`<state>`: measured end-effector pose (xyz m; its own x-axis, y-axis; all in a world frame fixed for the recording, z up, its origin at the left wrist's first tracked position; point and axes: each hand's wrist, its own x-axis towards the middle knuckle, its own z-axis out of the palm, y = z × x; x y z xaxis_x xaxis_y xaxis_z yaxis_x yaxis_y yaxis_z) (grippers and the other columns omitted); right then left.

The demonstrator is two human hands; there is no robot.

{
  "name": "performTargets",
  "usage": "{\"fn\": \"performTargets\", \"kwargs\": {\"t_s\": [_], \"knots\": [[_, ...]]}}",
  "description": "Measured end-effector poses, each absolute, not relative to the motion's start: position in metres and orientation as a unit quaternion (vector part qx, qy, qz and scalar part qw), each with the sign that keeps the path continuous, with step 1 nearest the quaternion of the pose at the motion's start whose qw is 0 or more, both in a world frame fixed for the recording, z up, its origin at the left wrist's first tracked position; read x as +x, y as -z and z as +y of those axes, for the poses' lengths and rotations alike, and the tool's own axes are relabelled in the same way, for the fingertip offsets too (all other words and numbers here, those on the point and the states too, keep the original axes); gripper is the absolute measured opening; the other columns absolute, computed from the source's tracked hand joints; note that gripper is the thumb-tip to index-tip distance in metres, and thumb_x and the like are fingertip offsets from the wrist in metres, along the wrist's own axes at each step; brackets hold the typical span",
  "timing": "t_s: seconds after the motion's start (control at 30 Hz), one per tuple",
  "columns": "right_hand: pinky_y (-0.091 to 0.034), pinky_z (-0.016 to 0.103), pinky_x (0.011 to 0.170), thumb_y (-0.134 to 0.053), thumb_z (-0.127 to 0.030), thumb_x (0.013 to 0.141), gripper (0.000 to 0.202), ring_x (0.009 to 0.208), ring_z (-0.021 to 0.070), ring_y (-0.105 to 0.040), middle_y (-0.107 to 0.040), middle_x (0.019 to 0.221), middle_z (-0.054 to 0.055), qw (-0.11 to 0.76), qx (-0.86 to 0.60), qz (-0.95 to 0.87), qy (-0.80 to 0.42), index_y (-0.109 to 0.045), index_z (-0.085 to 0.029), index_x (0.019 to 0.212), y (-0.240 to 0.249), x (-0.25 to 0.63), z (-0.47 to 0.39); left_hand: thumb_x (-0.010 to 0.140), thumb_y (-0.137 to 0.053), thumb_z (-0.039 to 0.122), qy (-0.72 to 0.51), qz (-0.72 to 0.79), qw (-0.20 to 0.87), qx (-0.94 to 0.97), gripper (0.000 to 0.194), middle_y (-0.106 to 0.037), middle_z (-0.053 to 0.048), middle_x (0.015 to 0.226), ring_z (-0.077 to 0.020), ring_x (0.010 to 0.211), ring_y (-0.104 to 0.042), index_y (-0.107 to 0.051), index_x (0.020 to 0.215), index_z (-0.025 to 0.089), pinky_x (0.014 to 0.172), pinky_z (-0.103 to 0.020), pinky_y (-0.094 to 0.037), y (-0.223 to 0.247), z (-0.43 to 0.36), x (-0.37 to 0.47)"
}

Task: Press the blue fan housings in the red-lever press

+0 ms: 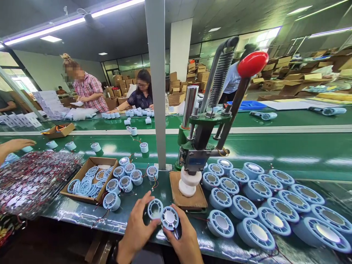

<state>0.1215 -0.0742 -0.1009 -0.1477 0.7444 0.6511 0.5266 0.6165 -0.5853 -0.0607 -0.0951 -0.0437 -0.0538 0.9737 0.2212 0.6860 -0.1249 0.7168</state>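
My left hand (139, 223) pinches a light-blue plastic ring (155, 209) with an open centre, at the near edge of the bench. Close beside it, my right hand (185, 234) grips a round light-blue housing (169, 217) with a silver disc in its slotted face. Ring and housing are side by side, their rims nearly touching. Beyond my hands stands a hand press (196, 157) with a red knob (253, 64); its white plastic die (187, 187) rests on a brown board (176, 201). A cardboard box (81, 196) of loose blue rings lies to the left.
Several finished-looking round housings (258, 190) crowd the bench right of the press; more (125, 183) stand beside the box. Wired parts (41, 179) are piled at far left, near another person's hand (16, 146). A grey post (157, 91) rises before the green conveyor (288, 146). Co-workers are opposite.
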Motion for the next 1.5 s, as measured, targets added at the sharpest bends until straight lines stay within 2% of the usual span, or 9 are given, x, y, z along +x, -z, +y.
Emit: {"fn": "performTargets", "kwargs": {"t_s": [0.13, 0.53, 0.8, 0.93, 1.03, 1.17, 1.27, 1.37, 1.5], "knots": [[-0.061, 0.032, 0.085, -0.049, -0.018, 0.089, 0.048, 0.105, 0.022, -0.07, -0.067, 0.12, 0.012, 0.508, -0.45, -0.729, -0.091, -0.044, -0.017, 0.136, 0.106, 0.116, -0.076, 0.072, -0.069, 0.015, -0.334, 0.603, 0.229, 0.687, 0.085, -0.067, -0.01, 0.127, -0.0274, 0.116, -0.062, -0.037, 0.15, 0.021, 0.105, -0.044, -0.049, 0.037, -0.1, -0.025], [-0.062, 0.033, 0.082, -0.047, -0.03, 0.097, 0.046, 0.105, 0.0229, -0.07, -0.067, 0.12, 0.015, 0.528, -0.469, -0.705, -0.06, -0.041, -0.016, 0.141, 0.105, 0.111, -0.078, 0.071, -0.062, 0.012, -0.3, 0.634, 0.186, 0.688, 0.076, -0.059, -0.013, 0.141, -0.0309, 0.128, -0.056, -0.045, 0.145, 0.017, 0.11, -0.052, -0.045, 0.033, -0.098, -0.007], [-0.062, 0.034, 0.081, -0.054, -0.031, 0.093, 0.057, 0.101, 0.0242, -0.071, -0.067, 0.119, 0.015, 0.531, -0.47, -0.701, -0.079, -0.037, -0.017, 0.145, 0.106, 0.112, -0.077, 0.068, -0.062, 0.01, -0.309, 0.633, 0.268, 0.657, 0.078, -0.062, -0.01, 0.134, -0.0295, 0.126, -0.055, -0.048, 0.143, 0.021, 0.111, -0.049, -0.043, 0.024, -0.095, -0.007], [-0.062, 0.031, 0.082, -0.057, -0.022, 0.089, 0.054, 0.101, 0.023, -0.07, -0.067, 0.116, 0.013, 0.508, -0.469, -0.715, -0.103, -0.043, -0.017, 0.14, 0.104, 0.111, -0.078, 0.077, -0.062, 0.02, -0.366, 0.625, 0.275, 0.632, 0.072, -0.056, -0.014, 0.14, -0.0301, 0.131, -0.051, -0.043, 0.146, 0.018, 0.113, -0.051, -0.04, 0.047, -0.101, -0.004], [-0.062, 0.03, 0.078, -0.056, -0.008, 0.079, 0.052, 0.097, 0.0231, -0.071, -0.068, 0.11, 0.011, 0.419, -0.47, -0.77, -0.102, -0.055, -0.018, 0.129, 0.093, 0.12, -0.079, 0.086, -0.054, 0.028, -0.385, 0.618, 0.284, 0.624, 0.06, -0.051, -0.017, 0.146, -0.0303, 0.137, -0.046, -0.045, 0.144, 0.015, 0.115, -0.051, -0.038, 0.066, -0.104, 0.001], [-0.062, 0.032, 0.061, -0.061, -0.01, 0.071, 0.059, 0.086, 0.0259, -0.072, -0.07, 0.109, 0.009, 0.311, -0.409, -0.857, -0.024, -0.06, -0.022, 0.128, 0.022, 0.163, -0.067, 0.077, -0.063, 0.025, -0.367, 0.638, 0.333, 0.589, 0.06, -0.062, -0.015, 0.137, -0.0313, 0.127, -0.057, -0.054, 0.135, 0.015, 0.109, -0.048, -0.044, 0.056, -0.096, -0.001], [-0.061, 0.041, 0.081, -0.065, -0.022, 0.082, 0.055, 0.108, 0.0287, -0.066, -0.064, 0.124, 0.01, 0.41, -0.371, -0.83, 0.076, -0.055, -0.024, 0.136, -0.09, 0.203, -0.034, 0.068, -0.069, 0.021, -0.373, 0.633, 0.33, 0.592, 0.056, -0.071, -0.009, 0.122, -0.0299, 0.114, -0.065, -0.062, 0.124, 0.019, 0.103, -0.043, -0.048, 0.024, -0.075, -0.008], [-0.048, 0.049, 0.1, -0.067, -0.026, 0.086, 0.043, 0.119, 0.0293, -0.058, -0.064, 0.121, 0.012, 0.536, -0.368, -0.742, 0.161, -0.061, -0.018, 0.128, -0.21, 0.225, 0.021, 0.067, -0.072, 0.021, -0.409, 0.606, 0.314, 0.605, 0.052, -0.074, -0.008, 0.113, -0.0282, 0.104, -0.067, -0.065, 0.118, 0.017, 0.096, -0.039, -0.051, -0.006, -0.045, -0.009], [-0.051, 0.027, 0.081, -0.046, -0.025, 0.097, 0.033, 0.092, 0.0123, -0.067, -0.069, 0.101, 0.01, 0.607, -0.399, -0.687, -0.002, -0.063, -0.002, 0.114, -0.289, 0.218, 0.094, 0.062, -0.076, 0.018, -0.464, 0.527, 0.379, 0.602, 0.052, -0.075, -0.008, 0.106, -0.0257, 0.095, -0.068, -0.067, 0.113, 0.015, 0.091, -0.037, -0.052, -0.015, -0.003, 0.01]]}}
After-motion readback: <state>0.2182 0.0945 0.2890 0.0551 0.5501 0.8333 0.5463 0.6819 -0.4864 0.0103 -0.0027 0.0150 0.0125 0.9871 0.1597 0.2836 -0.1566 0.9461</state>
